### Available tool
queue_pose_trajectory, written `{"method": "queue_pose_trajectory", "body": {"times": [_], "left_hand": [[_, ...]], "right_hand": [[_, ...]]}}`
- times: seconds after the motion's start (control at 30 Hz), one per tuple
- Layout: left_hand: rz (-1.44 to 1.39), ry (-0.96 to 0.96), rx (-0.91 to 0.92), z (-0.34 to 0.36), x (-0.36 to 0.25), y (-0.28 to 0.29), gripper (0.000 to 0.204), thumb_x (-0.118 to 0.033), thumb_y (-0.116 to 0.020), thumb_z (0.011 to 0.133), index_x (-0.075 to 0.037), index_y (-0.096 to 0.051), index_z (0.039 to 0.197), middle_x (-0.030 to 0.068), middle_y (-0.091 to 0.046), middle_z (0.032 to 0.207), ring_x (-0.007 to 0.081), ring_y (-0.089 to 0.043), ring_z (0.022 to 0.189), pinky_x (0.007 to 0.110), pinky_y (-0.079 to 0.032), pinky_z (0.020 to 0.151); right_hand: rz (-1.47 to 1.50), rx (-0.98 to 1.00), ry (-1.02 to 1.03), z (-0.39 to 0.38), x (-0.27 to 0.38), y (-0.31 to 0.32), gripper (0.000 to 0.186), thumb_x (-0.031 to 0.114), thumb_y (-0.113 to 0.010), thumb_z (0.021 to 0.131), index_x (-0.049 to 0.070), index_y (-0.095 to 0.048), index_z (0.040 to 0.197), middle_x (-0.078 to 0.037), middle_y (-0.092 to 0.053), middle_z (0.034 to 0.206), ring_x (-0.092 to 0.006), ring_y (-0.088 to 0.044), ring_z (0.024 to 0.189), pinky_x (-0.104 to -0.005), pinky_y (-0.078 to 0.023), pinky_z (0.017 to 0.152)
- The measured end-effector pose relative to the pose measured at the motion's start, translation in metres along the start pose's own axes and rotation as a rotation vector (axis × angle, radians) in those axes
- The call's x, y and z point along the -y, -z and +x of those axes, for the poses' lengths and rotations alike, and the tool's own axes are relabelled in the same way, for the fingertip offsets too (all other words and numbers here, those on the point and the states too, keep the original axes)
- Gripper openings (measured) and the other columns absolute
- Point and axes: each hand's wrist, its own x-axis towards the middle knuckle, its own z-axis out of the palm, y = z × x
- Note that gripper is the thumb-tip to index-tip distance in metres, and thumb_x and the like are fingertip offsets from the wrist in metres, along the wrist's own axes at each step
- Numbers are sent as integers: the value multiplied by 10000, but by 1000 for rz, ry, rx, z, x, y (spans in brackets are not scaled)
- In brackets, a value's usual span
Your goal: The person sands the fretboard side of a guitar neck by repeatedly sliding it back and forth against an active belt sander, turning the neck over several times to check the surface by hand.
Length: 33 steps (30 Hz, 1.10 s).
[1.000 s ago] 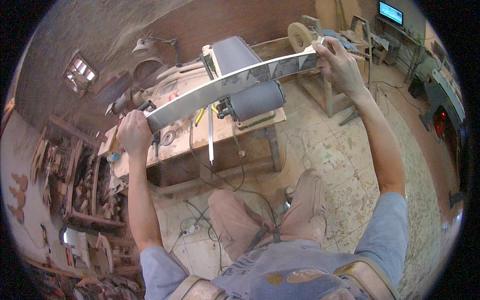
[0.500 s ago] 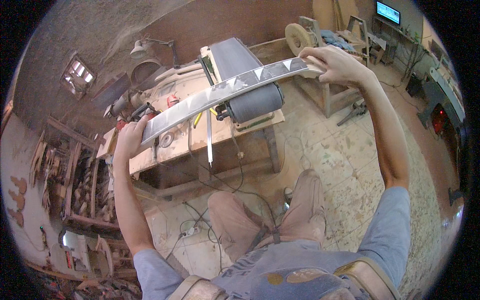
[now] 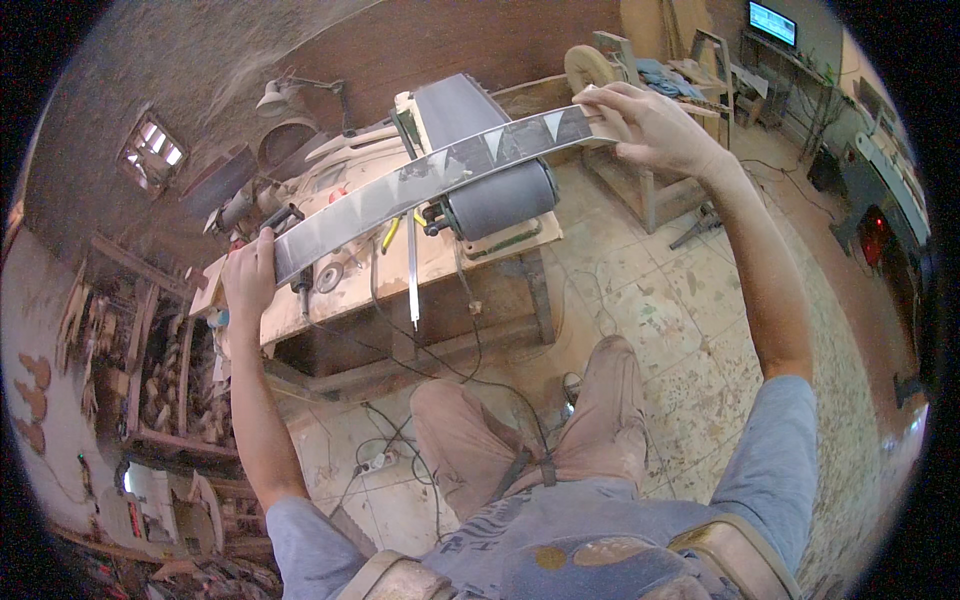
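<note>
A long flat strip [image 3: 440,170], grey with dark sections and pale triangles along its face, spans the space between my two hands. It looks bowed in this wide view. My left hand [image 3: 249,278] is closed around its left end, the thumb lying along the top. At the far right end, my right hand [image 3: 650,125] grips the strip between thumb and fingers. Behind and below it stands a belt sander with a wide grey belt [image 3: 455,108] and a roller [image 3: 502,200]. The strip crosses in front of the belt; I cannot tell whether it touches.
The sander sits on a dusty wooden workbench [image 3: 340,305] with power tools and a desk lamp [image 3: 272,98]. Cables [image 3: 475,345] hang down and lie across the tiled floor [image 3: 680,330]. A wooden stand [image 3: 650,195] is at the right; shelves of wood pieces [image 3: 160,360] line the left.
Both hands have shifted slightly left with the strip. Its broad face now shows more, as it has tilted toward me. The camera view has also moved a little.
</note>
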Motion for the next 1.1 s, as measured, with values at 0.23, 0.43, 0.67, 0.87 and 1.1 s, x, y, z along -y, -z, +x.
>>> {"method": "queue_pose_trajectory", "body": {"times": [0.23, 0.43, 0.67, 0.87, 1.1], "left_hand": [[-80, 229, -205, -3, -18, 14, 484, -334, -369, 1069, -3, -659, 866, 254, -671, 870, 447, -646, 818, 526, -484, 749], [-78, 114, -67, -12, 14, 11, 419, -311, -393, 1066, -24, -671, 940, 229, -668, 860, 441, -640, 812, 517, -481, 760], [34, -124, 234, -16, 34, 21, 278, -173, -509, 1001, -85, -585, 1254, 181, -699, 886, 431, -654, 827, 504, -486, 747], [-88, -140, 341, -10, 32, 25, 306, -220, -521, 1005, -84, -583, 1272, 213, -692, 889, 420, -657, 881, 500, -476, 731], [-40, 30, 33, -18, 37, 4, 539, -366, -336, 1086, 2, -663, 865, 250, -661, 827, 456, -625, 839, 529, -440, 806]], "right_hand": [[-115, -366, 57, -8, 16, -33, 685, -13, -670, 783, 228, -514, 1404, -101, -578, 1354, -365, -654, 1114, -449, -594, 914], [0, -146, 41, 2, 27, -15, 621, -4, -674, 783, 197, -549, 1357, -113, -621, 1302, -387, -655, 1115, -466, -569, 952], [106, 268, -104, 23, 25, 11, 660, 108, -728, 706, 106, -593, 1352, -153, -692, 1240, -358, -637, 1161, -439, -501, 1041], [141, 337, -71, 29, 15, 12, 627, 178, -740, 730, 158, -625, 1346, -180, -707, 1210, -393, -653, 1131, -460, -512, 1025], [-5, 32, 12, 13, 33, -14, 745, 45, -687, 756, 182, -494, 1463, -158, -638, 1304, -377, -655, 1128, -448, -529, 1010]]}}
